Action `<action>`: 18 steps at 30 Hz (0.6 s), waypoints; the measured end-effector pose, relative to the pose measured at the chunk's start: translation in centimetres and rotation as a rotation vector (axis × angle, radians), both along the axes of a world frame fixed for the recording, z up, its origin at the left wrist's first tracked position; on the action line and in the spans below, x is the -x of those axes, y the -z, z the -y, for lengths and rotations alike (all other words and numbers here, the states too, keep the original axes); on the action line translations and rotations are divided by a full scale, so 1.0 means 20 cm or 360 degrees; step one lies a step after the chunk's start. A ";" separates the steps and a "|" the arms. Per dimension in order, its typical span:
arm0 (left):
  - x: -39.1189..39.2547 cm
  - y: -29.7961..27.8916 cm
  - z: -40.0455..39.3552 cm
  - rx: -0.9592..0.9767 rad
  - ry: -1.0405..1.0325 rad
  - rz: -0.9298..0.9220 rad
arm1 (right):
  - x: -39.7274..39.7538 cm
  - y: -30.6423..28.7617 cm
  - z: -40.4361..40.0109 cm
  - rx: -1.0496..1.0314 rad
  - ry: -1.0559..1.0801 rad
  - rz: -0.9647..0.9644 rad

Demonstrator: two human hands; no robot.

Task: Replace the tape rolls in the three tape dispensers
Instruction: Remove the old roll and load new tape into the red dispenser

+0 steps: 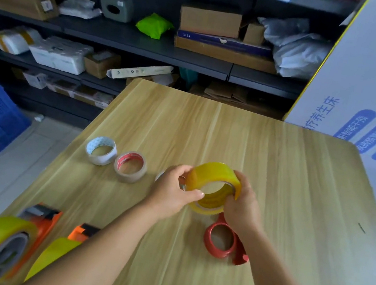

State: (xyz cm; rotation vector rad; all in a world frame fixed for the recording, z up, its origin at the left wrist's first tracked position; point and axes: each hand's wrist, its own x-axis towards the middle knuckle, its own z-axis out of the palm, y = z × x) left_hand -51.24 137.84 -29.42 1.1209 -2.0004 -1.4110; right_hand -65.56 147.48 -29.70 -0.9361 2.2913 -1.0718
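Both hands grasp one item: yellow tape roll (212, 183), held above the table (299, 185) near its middle, clear of the wood.
- Left hand (170, 194): fingers and thumb pinching the roll's left rim, apparently picking at the tape end.
- Right hand (241, 206): fingers curled over the right rim, thumb inside the core.
- Roll axis: roughly toward the viewer, hole facing up and forward; long span runs hand to hand.
- Red dispenser (225, 243): empty hub, lying on the table directly below and nearer than the roll, just beneath the right wrist; right hand nearer.
- Two loaded orange dispensers (44, 220): near-left corner.
- Spent white core (101, 150) and brown core (130, 166): near the left edge.
- Judgement: the next move is a short drop onto the hub.
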 end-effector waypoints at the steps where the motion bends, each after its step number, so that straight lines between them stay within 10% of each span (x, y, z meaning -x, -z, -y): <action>1: 0.00 0.00 -0.02 0.0007 0.0007 -0.0008 | 0.00 0.00 -0.03 -0.0006 0.0011 -0.0008; 18: 0.04 0.06 -0.25 -0.0420 -0.0352 0.0036 | -0.12 -0.03 -0.28 0.0054 -0.0258 -0.0461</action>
